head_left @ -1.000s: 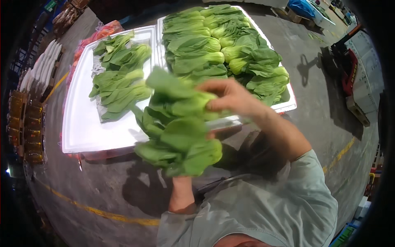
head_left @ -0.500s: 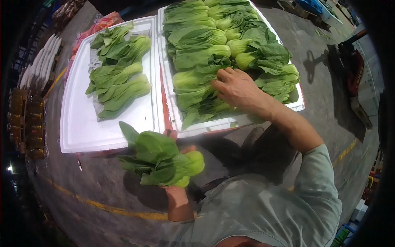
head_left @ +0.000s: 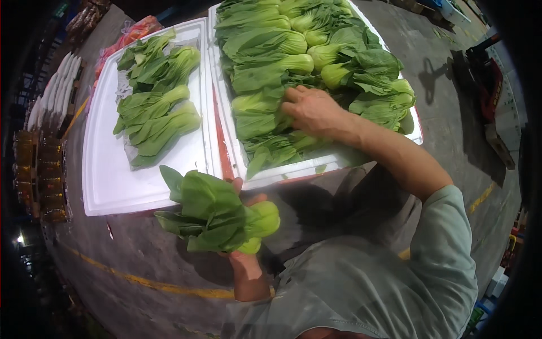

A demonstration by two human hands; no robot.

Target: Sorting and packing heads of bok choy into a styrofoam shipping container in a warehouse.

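A green bok choy with a pale, rounded base is held by my left hand, whose fingertips show behind the leaves. My right hand reaches into a white foam box packed with rows of bok choy. Its fingers are curled down among the heads at the near middle, closed on a bok choy that they partly cover. Left of the box lies a white foam lid. Several smaller bok choy rest on it over a sheet of paper.
Orange-pink bags lie behind the lid. At the far left are a stack of long white items and crates of amber containers. A red and black pallet jack stands at the right. The concrete floor has yellow lines.
My right hand shifts slightly left among the bok choy, its fingers still curled. My left hand keeps its bok choy almost in place. The whole view has shifted a little.
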